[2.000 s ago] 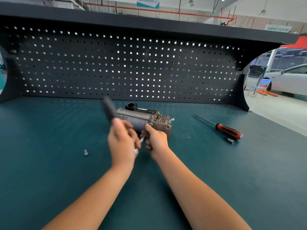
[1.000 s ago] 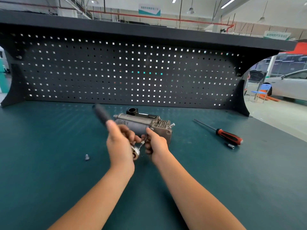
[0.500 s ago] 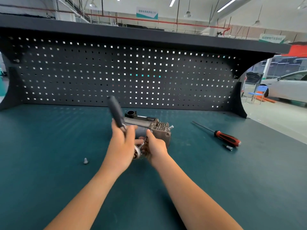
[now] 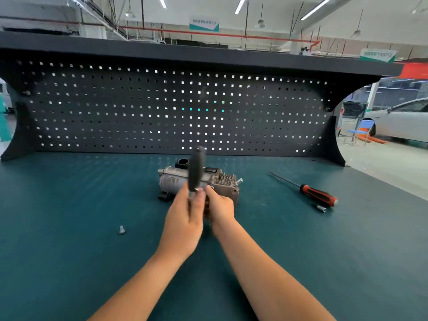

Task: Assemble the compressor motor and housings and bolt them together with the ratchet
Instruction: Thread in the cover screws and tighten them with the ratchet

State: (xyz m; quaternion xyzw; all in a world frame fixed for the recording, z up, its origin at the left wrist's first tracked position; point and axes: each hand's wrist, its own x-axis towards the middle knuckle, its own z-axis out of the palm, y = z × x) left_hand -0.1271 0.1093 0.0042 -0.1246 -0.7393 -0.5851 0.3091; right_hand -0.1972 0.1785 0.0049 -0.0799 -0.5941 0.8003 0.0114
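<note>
The grey compressor (image 4: 176, 181) lies on its side in the middle of the bench, its finned housing at the right end. My left hand (image 4: 185, 218) grips the ratchet (image 4: 196, 169), whose black handle stands nearly upright in front of the compressor. The ratchet's head is hidden between my two hands. My right hand (image 4: 220, 207) curls against the near face of the finned housing, holding it. A loose bolt (image 4: 122, 229) lies on the mat to the left of my hands.
A red-and-black screwdriver (image 4: 317, 196) lies to the right with a small socket (image 4: 321, 208) beside it. The dark pegboard (image 4: 162, 107) closes the back of the green bench (image 4: 58, 262). A white car stands beyond the right edge.
The ratchet handle has swung from leaning left to nearly upright, now crossing in front of the compressor. My right hand has stayed on the housing.
</note>
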